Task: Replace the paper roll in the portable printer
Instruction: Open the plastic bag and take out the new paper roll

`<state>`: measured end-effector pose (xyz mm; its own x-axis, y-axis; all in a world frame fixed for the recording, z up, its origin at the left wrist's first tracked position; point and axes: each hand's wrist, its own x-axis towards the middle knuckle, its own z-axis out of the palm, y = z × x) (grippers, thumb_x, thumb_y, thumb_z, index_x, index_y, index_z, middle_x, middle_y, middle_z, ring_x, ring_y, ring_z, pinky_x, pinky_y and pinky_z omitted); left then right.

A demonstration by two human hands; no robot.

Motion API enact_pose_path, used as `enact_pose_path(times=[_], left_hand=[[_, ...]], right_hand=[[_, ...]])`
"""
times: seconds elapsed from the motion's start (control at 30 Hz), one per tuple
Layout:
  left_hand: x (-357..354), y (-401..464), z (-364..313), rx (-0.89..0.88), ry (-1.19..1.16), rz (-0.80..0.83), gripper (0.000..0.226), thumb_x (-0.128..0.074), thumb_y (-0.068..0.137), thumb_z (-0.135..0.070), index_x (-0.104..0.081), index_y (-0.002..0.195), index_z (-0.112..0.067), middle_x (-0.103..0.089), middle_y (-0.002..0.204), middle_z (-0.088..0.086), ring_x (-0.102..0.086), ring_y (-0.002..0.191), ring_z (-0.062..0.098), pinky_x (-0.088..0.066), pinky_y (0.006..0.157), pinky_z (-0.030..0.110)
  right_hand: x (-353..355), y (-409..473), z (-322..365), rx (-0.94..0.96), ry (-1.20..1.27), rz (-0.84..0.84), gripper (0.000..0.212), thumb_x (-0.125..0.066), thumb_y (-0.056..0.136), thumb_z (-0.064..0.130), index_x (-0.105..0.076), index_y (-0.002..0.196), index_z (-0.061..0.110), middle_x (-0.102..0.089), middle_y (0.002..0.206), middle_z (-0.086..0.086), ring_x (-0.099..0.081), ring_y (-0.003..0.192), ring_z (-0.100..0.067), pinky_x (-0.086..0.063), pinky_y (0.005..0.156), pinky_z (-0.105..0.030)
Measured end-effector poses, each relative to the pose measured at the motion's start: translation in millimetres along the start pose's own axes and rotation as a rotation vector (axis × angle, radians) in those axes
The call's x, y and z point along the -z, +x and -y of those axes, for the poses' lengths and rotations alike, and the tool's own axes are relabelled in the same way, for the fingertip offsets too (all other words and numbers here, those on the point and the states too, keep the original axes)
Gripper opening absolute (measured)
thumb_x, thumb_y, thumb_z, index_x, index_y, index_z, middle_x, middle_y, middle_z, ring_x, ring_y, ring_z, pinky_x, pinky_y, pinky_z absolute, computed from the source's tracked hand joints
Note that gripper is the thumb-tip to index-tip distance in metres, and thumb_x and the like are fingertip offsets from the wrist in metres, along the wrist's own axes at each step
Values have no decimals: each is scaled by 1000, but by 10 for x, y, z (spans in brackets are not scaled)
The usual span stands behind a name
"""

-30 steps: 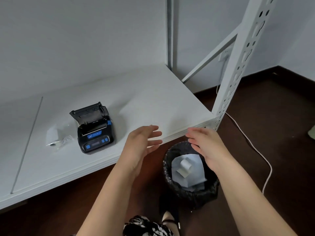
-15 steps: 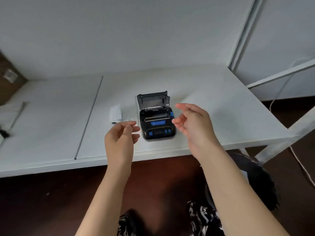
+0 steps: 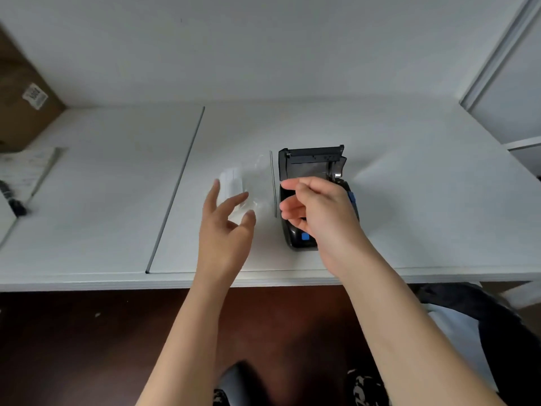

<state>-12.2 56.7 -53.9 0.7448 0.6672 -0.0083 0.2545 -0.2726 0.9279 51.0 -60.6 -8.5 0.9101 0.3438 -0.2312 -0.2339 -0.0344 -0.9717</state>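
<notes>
Both hands have advanced over the shelf since the earlier frame, and the view has closed in on the work area. The left hand (image 3: 225, 227) hovers with fingers spread and loose, gripping nothing, directly above the small white paper roll sealed in a clear plastic wrapper (image 3: 234, 183); the index and middle fingertips overlap the wrapper in the view, and contact cannot be confirmed. The right hand (image 3: 319, 212) is held over the black portable printer with blue buttons (image 3: 304, 238), fingers curled inward but not closed on any object; it hides most of the printer body and the paper bay, so the bay contents cannot be determined.

The hinged printer lid (image 3: 311, 162) stands raised at the rear. The wrapped roll lies flat on the white shelf board (image 3: 409, 200), just left of the printer and separate from it. A thin dark line (image 3: 273, 183) runs along the board between roll and printer.

A brown cardboard box with a white label (image 3: 26, 109) sits at the far left. A black waste bin (image 3: 497, 317) is partly visible below the right shelf edge.
</notes>
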Motion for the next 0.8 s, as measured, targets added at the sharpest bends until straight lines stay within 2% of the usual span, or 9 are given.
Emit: enact_pose_path(times=[0.13, 0.2, 0.3, 0.4, 0.47, 0.53, 0.6, 0.67, 0.8], left_hand=[[9, 79, 113, 11, -27, 133, 47, -52, 93, -10, -50, 136, -30, -21, 152, -26, -67, 77, 19, -45, 57, 7], [13, 105, 148, -62, 117, 141, 44, -53, 91, -7, -55, 130, -27, -21, 155, -21, -68, 73, 23, -48, 63, 12], [-4, 154, 169, -111, 269, 125, 26, -54, 90, -6, -69, 107, -18, -21, 158, -14, -66, 69, 21, -47, 72, 26], [-30, 164, 173, -159, 403, 98, 25, -54, 89, -8, -68, 110, -9, -25, 157, -11, -57, 67, 18, -38, 70, 22], [-39, 165, 200, -237, 477, 78, 39, -54, 88, -7, -57, 127, -7, -31, 155, -7, -63, 88, 23, -40, 76, 23], [-26, 178, 222, -281, 485, 56, 49, -56, 87, -5, -48, 136, -6, -38, 151, -2, -59, 111, 26, -45, 86, 28], [12, 196, 216, -280, 429, -21, 45, -58, 87, -3, -53, 131, -5, -48, 141, 1, -65, 93, 29, -45, 80, 24], [72, 208, 177, -234, 349, -147, 29, -60, 86, -4, -65, 114, -4, -60, 126, 3, -67, 69, 26, -43, 69, 20], [193, 191, 82, -41, 206, -274, 14, -69, 82, -20, -72, 87, -8, -72, 83, 6, -66, 70, 22, -44, 63, 27]], right_hand=[[6, 30, -11, 55, -122, 14, 29, -42, 99, 14, -68, 90, 22, -66, 58, 8, -40, 40, -2, -39, 52, -20], [-11, 30, -13, 70, -116, 25, 29, -42, 98, 12, -68, 89, 22, -66, 55, 8, -41, 39, -2, -39, 53, -22], [-46, 30, -24, 77, -120, 60, 29, -42, 98, 13, -68, 88, 23, -66, 54, 8, -40, 41, -4, -39, 53, -23], [-47, 56, -50, 55, -116, 69, 30, -42, 99, 13, -67, 85, 24, -67, 53, 9, -41, 44, -6, -38, 53, -23], [-42, 53, -49, -1, -87, 132, 28, -42, 99, 14, -68, 89, 21, -71, 63, 4, -49, 46, -4, -45, 57, -24], [-36, 39, -59, -97, -73, 253, 27, -41, 99, 13, -68, 100, 15, -75, 82, -5, -65, 61, -11, -56, 70, -27], [-26, 39, -104, -160, -114, 329, 26, -41, 99, 12, -66, 110, 11, -73, 99, -9, -71, 86, -15, -57, 84, -31], [-18, 50, -138, -185, -139, 328, 27, -44, 99, 11, -63, 117, 9, -69, 108, -8, -69, 96, -14, -56, 87, -31], [-37, 50, -137, -230, -76, 308, 20, -47, 98, 14, -59, 112, 6, -66, 105, -13, -70, 94, -22, -56, 85, -31]])
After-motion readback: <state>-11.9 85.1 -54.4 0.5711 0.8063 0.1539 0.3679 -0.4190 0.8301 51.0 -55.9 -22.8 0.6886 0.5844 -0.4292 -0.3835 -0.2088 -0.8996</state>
